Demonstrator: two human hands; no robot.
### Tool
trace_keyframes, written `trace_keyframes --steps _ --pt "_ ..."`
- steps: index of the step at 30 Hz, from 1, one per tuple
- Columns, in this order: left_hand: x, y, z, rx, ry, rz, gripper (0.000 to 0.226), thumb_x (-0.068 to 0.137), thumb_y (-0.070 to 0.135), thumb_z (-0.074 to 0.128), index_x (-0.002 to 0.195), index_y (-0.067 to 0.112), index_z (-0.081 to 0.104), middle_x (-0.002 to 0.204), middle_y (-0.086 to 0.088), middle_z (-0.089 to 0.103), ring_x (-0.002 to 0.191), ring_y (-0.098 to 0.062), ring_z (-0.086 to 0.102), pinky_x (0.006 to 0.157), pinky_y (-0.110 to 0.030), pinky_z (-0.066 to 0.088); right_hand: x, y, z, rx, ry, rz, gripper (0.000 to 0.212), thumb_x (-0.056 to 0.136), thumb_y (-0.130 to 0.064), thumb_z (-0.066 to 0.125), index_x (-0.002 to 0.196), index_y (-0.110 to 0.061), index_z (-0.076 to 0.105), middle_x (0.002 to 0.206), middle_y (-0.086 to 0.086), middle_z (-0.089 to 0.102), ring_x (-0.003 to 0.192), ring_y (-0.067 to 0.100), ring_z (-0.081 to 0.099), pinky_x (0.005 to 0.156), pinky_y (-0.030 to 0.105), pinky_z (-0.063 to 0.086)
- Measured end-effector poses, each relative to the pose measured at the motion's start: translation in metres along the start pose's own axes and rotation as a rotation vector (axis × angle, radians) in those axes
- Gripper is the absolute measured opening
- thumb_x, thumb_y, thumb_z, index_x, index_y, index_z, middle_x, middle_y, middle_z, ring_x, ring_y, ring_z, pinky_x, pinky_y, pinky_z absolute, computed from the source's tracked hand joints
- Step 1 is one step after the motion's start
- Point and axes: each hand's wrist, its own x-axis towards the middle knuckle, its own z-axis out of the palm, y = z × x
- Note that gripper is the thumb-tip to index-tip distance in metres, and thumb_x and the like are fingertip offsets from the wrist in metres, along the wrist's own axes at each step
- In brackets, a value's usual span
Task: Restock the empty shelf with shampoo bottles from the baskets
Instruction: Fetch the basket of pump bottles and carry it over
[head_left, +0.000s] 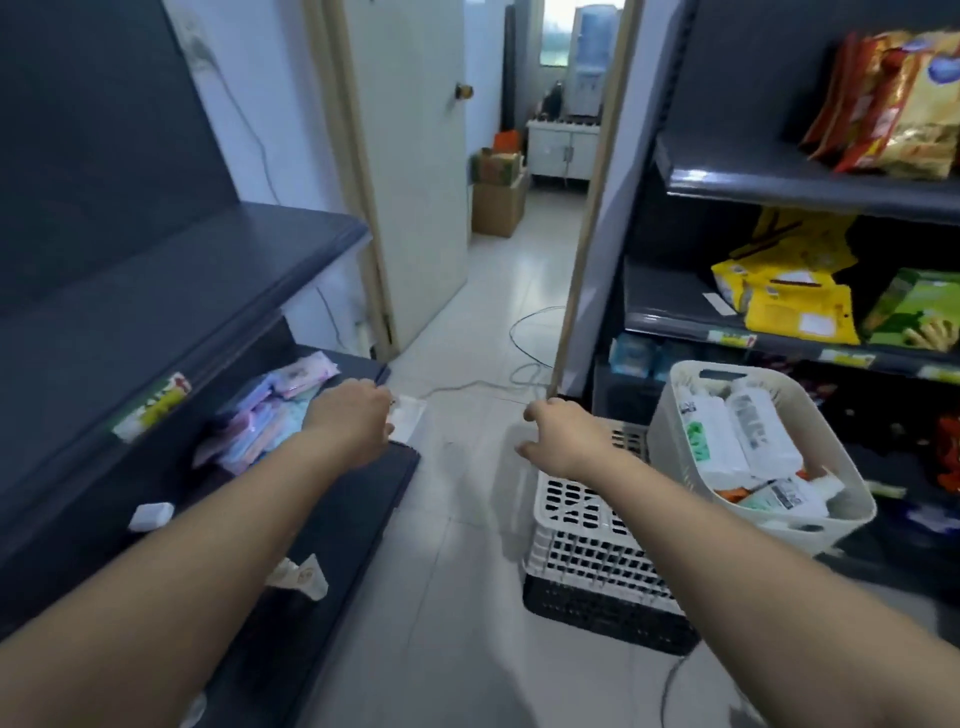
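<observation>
A cream basket (841, 499) on the right holds several white shampoo bottles (748, 431) lying on their sides. It rests on an upturned white crate (587, 535) with a black crate beneath. On the left, a dark shelf (218, 270) stands bare. My left hand (353, 415) reaches forward over the lower left shelf, fingers curled, near a white packet (410, 415); whether it grips the packet is unclear. My right hand (566, 436) hovers above the crate, left of the basket, fingers apart and holding nothing.
Pastel packets (280, 405) lie on the lower left shelf. The right shelving (779, 182) carries snack bags in red, yellow and green. A wooden pole (582, 249) leans by the open doorway. Cables trail across the tiled floor (467, 571). Cardboard boxes (496, 202) sit beyond the door.
</observation>
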Motion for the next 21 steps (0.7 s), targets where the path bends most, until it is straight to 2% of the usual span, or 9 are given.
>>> trace_keyframes --steps 4,9,15,21 --pt "-0.051 -0.032 -0.007 -0.004 0.026 -0.210 0.042 0.093 0.038 0.053 0.128 0.014 0.051 0.132 -0.006 0.054 0.121 -0.028 0.052 0.090 -0.040 0.047 0.002 -0.040 -0.006 -0.028 -0.012 -0.161 0.052 0.094 -0.043 0.055 0.137 -0.015 0.048 0.140 0.009 0.050 0.128 0.032 0.047 0.102 0.039 0.042" --pt "-0.132 -0.045 -0.014 -0.007 0.000 -0.441 0.034 0.094 0.037 0.052 0.119 0.015 0.054 0.122 -0.005 0.057 0.115 -0.026 0.054 0.084 -0.037 0.046 -0.015 -0.077 -0.004 -0.077 -0.084 -0.365 0.051 0.095 -0.041 0.054 0.138 -0.015 0.046 0.141 0.009 0.049 0.128 0.031 0.047 0.098 0.037 0.042" --pt "-0.244 -0.039 -0.012 -0.073 -0.040 -0.703 0.027 0.094 0.036 0.052 0.111 0.015 0.054 0.117 -0.005 0.056 0.112 -0.025 0.053 0.079 -0.036 0.044 -0.054 -0.128 0.016 -0.166 -0.128 -0.630 0.046 0.094 -0.044 0.053 0.128 -0.013 0.051 0.133 0.012 0.054 0.124 0.031 0.049 0.099 0.038 0.043" --pt "-0.359 -0.034 -0.001 -0.091 -0.120 -0.943 0.036 0.096 0.036 0.049 0.122 0.010 0.050 0.124 -0.009 0.054 0.116 -0.029 0.051 0.087 -0.041 0.046 -0.110 -0.192 0.044 -0.166 -0.235 -0.862 0.044 0.094 -0.041 0.056 0.129 -0.015 0.051 0.128 0.010 0.053 0.120 0.028 0.050 0.097 0.040 0.046"
